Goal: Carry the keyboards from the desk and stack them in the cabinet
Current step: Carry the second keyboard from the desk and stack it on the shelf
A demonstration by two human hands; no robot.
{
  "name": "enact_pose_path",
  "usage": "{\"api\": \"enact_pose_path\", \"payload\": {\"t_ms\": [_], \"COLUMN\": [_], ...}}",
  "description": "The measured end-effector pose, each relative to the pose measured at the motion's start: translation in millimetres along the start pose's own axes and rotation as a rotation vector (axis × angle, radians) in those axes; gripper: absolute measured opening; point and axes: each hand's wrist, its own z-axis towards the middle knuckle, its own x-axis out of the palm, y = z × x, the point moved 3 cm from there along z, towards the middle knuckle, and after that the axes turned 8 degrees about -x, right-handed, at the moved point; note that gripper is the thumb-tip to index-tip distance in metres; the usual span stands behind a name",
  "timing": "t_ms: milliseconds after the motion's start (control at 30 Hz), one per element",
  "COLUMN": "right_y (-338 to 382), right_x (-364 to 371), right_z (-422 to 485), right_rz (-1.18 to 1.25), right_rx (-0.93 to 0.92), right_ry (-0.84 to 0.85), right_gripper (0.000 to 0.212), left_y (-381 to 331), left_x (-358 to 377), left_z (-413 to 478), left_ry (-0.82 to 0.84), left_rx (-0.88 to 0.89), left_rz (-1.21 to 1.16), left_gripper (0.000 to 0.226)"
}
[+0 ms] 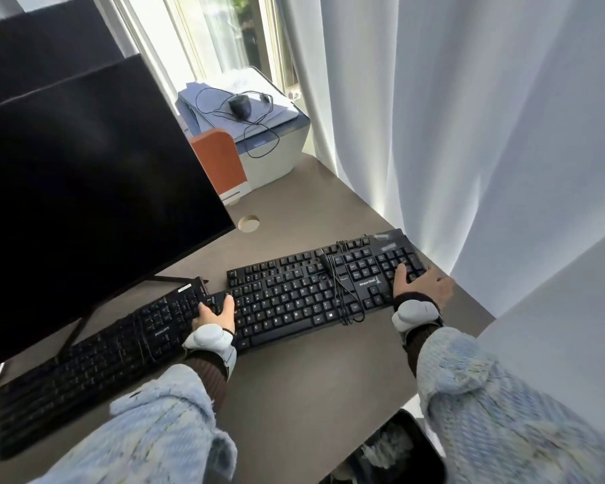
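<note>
A black keyboard (304, 295) lies on the brown desk (294, 386), its cable coiled on top of the keys. Behind it a second black keyboard (374, 255) shows at the far edge; whether the two overlap I cannot tell. My left hand (214, 314) grips the near keyboard's left end. My right hand (421, 282) holds its right end, thumb on the number keys. A third black keyboard (95, 358) lies to the left, partly under the monitor.
A large dark monitor (84, 190) fills the left side on a thin stand. A printer (259, 134) with a mouse and cable on it stands at the back. White curtains (468, 134) hang right. A black phone (392, 452) lies at the desk's near edge.
</note>
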Motion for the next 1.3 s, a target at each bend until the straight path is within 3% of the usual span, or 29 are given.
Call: {"api": "enact_pose_path", "payload": {"t_ms": [267, 533, 767, 1067, 1300], "right_y": [6.7, 1.1, 1.9, 4.2, -1.6], "right_x": [25.4, 37.3, 46.8, 55.1, 54.6], "right_z": [33.9, 48.5, 63.4, 77.3, 60.1], "right_rz": [-0.086, -0.117, 0.058, 0.076, 0.067], "right_rx": [0.011, 0.083, 0.031, 0.023, 0.088], "right_ry": [-0.026, 0.014, 0.035, 0.105, 0.066], "right_gripper": [0.07, 0.074, 0.057, 0.047, 0.051], "left_y": [-62.3, -62.6, -63.9, -64.5, -62.7], "left_x": [30.1, 46.3, 52.5, 48.4, 42.0], "left_z": [23.8, 35.9, 34.3, 38.8, 29.7], "left_ry": [0.023, -0.02, 0.021, 0.027, 0.022], "left_rx": [0.105, 0.126, 0.069, 0.046, 0.01], "left_rz": [-0.031, 0.049, -0.085, -0.207, -0.3], "left_gripper": [0.078, 0.083, 0.078, 0.069, 0.069]}}
